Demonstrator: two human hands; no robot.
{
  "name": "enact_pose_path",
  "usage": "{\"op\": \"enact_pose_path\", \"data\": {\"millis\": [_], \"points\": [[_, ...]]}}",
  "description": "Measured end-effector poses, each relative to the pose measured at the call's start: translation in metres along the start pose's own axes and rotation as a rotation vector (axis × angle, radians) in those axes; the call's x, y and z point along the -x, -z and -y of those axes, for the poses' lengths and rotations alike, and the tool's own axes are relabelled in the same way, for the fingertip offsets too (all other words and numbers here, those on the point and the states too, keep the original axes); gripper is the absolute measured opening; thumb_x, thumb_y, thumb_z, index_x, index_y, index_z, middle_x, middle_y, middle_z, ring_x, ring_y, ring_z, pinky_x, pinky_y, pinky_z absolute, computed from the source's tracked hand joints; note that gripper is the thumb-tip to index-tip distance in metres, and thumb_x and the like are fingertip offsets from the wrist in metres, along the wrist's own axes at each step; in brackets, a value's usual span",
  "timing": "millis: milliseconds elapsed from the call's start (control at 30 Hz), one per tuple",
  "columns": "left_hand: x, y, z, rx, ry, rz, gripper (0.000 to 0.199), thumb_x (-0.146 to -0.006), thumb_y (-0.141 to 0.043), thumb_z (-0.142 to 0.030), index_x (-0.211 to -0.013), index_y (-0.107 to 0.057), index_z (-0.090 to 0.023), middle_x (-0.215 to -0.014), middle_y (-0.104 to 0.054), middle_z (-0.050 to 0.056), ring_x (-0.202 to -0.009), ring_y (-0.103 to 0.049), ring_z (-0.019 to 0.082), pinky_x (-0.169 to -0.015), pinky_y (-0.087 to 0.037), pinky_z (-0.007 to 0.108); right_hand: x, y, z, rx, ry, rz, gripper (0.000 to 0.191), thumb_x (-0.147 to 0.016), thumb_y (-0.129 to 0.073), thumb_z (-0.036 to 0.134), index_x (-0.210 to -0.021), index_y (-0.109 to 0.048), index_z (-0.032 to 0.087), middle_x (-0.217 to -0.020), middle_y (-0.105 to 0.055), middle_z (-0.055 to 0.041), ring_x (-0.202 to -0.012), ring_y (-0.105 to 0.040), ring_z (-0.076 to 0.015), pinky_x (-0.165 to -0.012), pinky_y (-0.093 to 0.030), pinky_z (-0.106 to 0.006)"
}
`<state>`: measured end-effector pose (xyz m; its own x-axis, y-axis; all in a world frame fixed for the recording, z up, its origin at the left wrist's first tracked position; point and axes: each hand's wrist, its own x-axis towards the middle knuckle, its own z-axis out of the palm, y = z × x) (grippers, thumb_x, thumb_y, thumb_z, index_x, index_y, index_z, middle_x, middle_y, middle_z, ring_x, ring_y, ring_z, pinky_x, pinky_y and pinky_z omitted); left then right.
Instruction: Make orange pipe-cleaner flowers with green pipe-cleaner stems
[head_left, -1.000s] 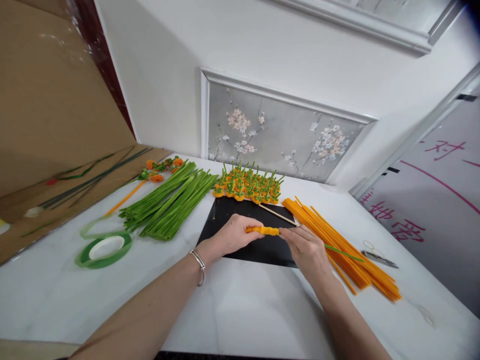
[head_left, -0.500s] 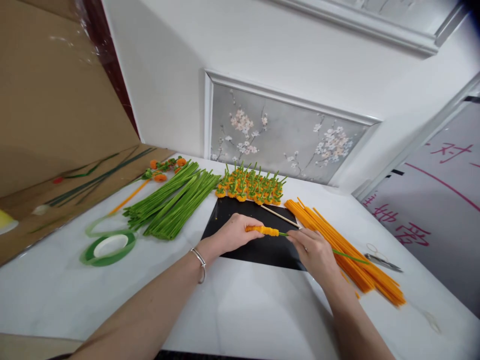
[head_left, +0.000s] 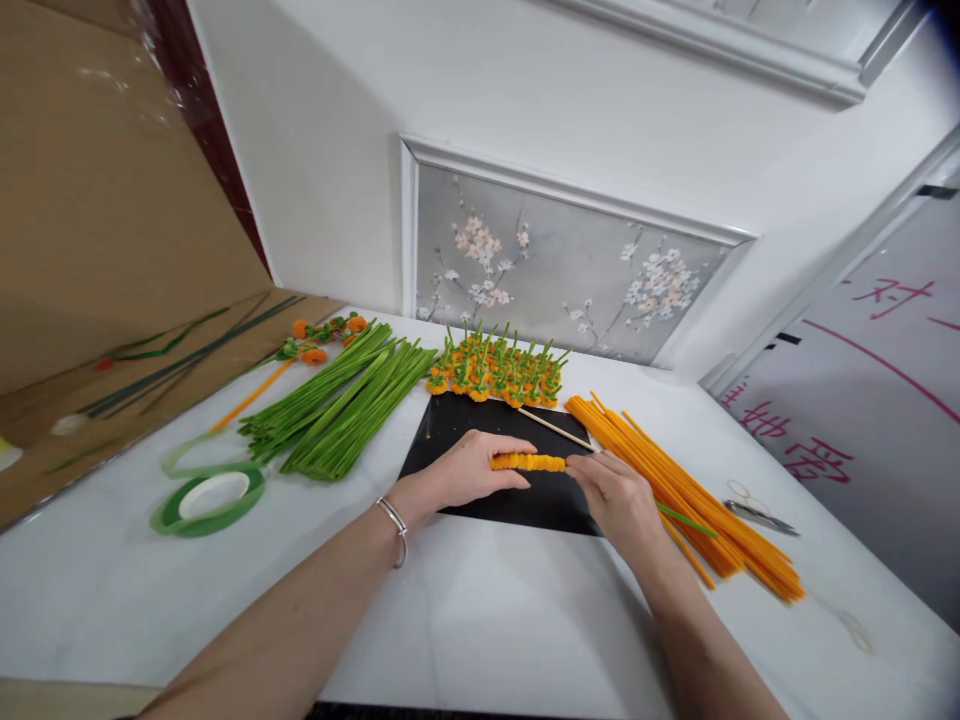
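While the left hand [head_left: 476,468] stands with its thumb and fingers spread apart, a ridged orange coil [head_left: 529,462] lies lengthwise in the gap between them, and whether the fingers touch its near end I cannot tell. The right hand [head_left: 619,497] has its fingertips drawn narrowly together at the other end of the coil, holding a thin green stem [head_left: 686,520] that trails out behind the hand over a bundle of orange stems [head_left: 675,480]. The coil is above a black mat [head_left: 525,505], which lies on the white table [head_left: 480,620]. A silver bracelet [head_left: 394,528] circles the left wrist.

Beyond the mat, rows of small orange-and-green flower pieces [head_left: 495,365] stand close together, their green tips pointing up, and a pale wooden stick [head_left: 555,428] slants from them toward the right hand. To the left lie green stems [head_left: 337,410] in a thick heap, with a roll of green tape [head_left: 169,515] near them and a few orange blooms [head_left: 313,356] behind. Past the orange bundle, a pair of scissors [head_left: 765,518] rests at the right
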<state>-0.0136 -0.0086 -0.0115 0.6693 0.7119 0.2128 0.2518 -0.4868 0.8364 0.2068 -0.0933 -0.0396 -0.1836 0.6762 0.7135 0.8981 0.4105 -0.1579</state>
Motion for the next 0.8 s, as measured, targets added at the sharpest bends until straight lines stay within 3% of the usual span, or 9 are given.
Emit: {"op": "enact_pose_path", "data": {"millis": [67, 233, 533, 800], "points": [[-0.002, 0.001, 0.002, -0.005, 0.002, 0.005, 0.049, -0.067, -0.076, -0.031, -0.114, -0.067, -0.021, -0.080, -0.068, 0.000, -0.069, -0.059, 0.015, -0.065, -0.044, 0.024, 0.001, 0.003, -0.005, -0.018, -0.051, -0.037, 0.019, -0.093, -0.051, 0.026, -0.093, -0.069, 0.019, -0.081, -0.070, -0.0056, -0.073, -0.064, -0.0176, -0.069, -0.051, -0.029], [-0.004, 0.002, 0.005, 0.127, 0.022, -0.015, 0.026, -0.078, -0.065, -0.030, -0.099, -0.070, -0.016, -0.070, -0.065, 0.001, -0.059, -0.058, 0.012, -0.059, -0.047, 0.022, 0.003, 0.006, -0.012, -0.014, -0.072, -0.046, 0.019, -0.093, -0.051, 0.027, -0.092, -0.069, 0.019, -0.079, -0.069, -0.0045, -0.073, -0.064, -0.0174, -0.067, -0.051, -0.028], [-0.003, -0.004, 0.003, 0.231, 0.056, -0.007, 0.022, -0.079, -0.062, -0.024, -0.096, -0.072, -0.015, -0.071, -0.069, 0.003, -0.064, -0.065, 0.014, -0.064, -0.053, 0.024, 0.000, 0.003, -0.001, -0.034, -0.012, -0.017, 0.020, -0.094, -0.049, 0.024, -0.092, -0.068, 0.018, -0.075, -0.068, -0.0051, -0.067, -0.061, -0.0166, -0.065, -0.050, -0.028], [-0.003, -0.003, 0.000, 0.104, -0.010, -0.015, 0.040, -0.071, -0.073, -0.028, -0.109, -0.068, -0.016, -0.101, -0.071, 0.006, -0.086, -0.065, 0.019, -0.078, -0.051, 0.027, 0.000, 0.006, 0.000, 0.008, -0.019, 0.016, 0.019, -0.094, -0.050, 0.022, -0.098, -0.068, 0.018, -0.079, -0.068, -0.0056, -0.072, -0.060, -0.0172, -0.068, -0.050, -0.029]]}}
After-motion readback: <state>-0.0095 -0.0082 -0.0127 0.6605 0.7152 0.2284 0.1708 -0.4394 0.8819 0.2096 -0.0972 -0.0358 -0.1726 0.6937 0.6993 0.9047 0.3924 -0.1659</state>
